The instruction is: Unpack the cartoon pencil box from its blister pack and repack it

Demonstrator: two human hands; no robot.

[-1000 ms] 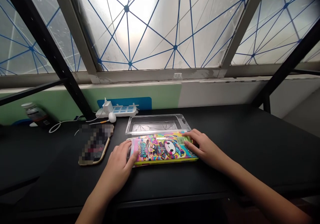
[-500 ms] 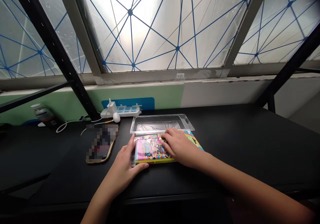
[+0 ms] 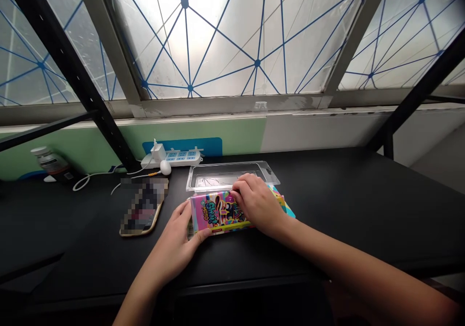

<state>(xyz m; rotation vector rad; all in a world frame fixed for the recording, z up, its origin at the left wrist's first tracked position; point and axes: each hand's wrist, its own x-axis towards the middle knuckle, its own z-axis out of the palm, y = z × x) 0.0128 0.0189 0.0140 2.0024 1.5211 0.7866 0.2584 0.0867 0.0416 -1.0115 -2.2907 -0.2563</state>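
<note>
Matte black desktop [image 3: 348,205], smooth and faintly sheened, backed by a frosted window [image 3: 225,35] crossed by straight blue lines meeting at round nodes. The printed box [image 3: 205,212] is at six o'clock in your view, at the desktop, its long axis running roughly from nine to three o'clock. It is a flat, glossy oblong: pink at its nine o'clock end, with blue lettering, multicoloured cartoon artwork and a yellow band along the near edge. A turquoise corner [image 3: 291,212] shows at three o'clock, beyond your right hand [image 3: 259,207]. Your left hand [image 3: 176,233] is clamped on the box's nine o'clock end, thumb along the near edge. Your right hand lies across the top, fingers bent; its grip cannot be told, as the hand hides the contact. At twelve o'clock from the box, just beside it, a clear plastic tray [image 3: 192,180] has a raised rectangular rim and a shallow well, whose floor shows fine dark lines. At nine o'clock lies a phone [image 3: 150,214], pale-edged and rounded; at eleven, a white power strip [image 3: 186,158] carrying a cube-shaped plug [image 3: 157,151]; towards ten, farther off, a dark bottle [image 3: 54,165] with a white cap, contents hidden.
</note>
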